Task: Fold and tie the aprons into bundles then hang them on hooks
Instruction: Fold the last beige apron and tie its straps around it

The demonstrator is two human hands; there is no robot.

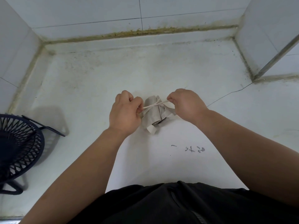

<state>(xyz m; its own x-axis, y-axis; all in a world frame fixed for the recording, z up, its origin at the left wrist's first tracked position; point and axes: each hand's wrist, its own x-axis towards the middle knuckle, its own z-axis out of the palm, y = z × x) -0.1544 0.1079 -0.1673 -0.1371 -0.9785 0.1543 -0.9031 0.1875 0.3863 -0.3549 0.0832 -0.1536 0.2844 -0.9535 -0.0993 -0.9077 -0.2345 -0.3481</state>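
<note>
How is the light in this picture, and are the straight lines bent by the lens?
Head view: soft, even light; the basket throws a faint shadow to its right; the tile seams bow, as a wide lens does; the bundle is sharp.

A white table (pixel 97 78) is boxed in by pale tiled walls (pixel 178 10), with yellowed grime (pixel 145 31) along the far joint. Well left of the left hand (pixel 125 113) stands a dark blue fan (pixel 17 143). A hairline crack (pixel 229 92) runs right of the right hand (pixel 186 105).
</note>
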